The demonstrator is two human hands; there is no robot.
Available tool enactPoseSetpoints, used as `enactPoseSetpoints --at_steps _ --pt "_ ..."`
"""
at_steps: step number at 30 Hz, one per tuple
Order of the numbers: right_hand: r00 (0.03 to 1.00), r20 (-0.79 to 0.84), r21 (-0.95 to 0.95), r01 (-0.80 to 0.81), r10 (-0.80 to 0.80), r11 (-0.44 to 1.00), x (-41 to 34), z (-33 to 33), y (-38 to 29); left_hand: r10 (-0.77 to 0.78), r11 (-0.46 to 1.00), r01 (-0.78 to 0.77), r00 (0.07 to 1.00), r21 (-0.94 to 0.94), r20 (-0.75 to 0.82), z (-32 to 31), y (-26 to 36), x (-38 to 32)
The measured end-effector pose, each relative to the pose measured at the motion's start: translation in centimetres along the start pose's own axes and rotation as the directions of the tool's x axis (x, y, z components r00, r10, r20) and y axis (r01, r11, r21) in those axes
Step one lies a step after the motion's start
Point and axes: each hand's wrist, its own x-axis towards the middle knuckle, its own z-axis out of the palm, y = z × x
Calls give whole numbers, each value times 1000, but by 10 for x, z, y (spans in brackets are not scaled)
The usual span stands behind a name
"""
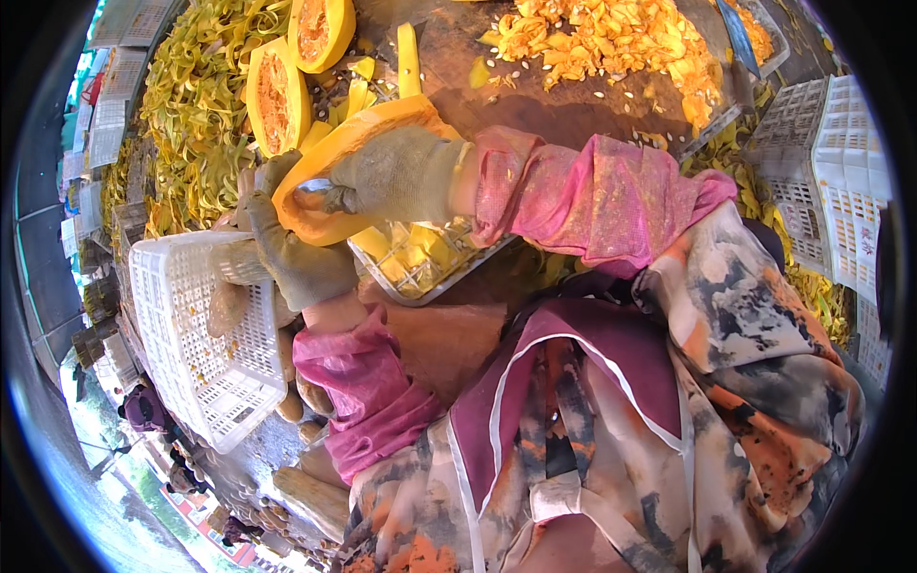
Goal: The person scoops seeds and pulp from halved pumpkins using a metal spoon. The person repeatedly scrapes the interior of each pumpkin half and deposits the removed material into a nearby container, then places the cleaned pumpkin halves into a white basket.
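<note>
Both my hands wear dirty work gloves and pink sleeves. My left hand grips the lower left end of a long hollowed pumpkin half. My right hand reaches inside its hollow, with a shiny metal tool partly showing at the fingers. Two cut pumpkin halves, one upper and one lower, lie beyond with stringy orange flesh facing up. Below my right hand stands a small white plastic basket holding yellow pumpkin pieces.
Scooped pulp with seeds covers part of the wooden board. A blade lies at upper right. Peel strips are heaped at left. A white crate stands at lower left among whole pumpkins; more crates stand right.
</note>
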Motion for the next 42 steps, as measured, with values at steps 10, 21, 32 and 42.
enactPoseSetpoints --at_steps 10,21,32,42 --pt "982 188 223 -40 -3 974 -9 -10 -9 34 985 -21 996 -170 79 7 2 -8" --pt "850 459 439 -469 257 766 -11 -22 -9 154 947 -193 974 256 164 11 2 -16" --pt "937 332 360 -237 113 902 -17 -19 -19 130 991 -130 991 22 -3 11 -2 -20" --pt "997 -22 269 72 -69 960 -9 -11 -6 187 977 -192 981 95 53 5 -5 -10"
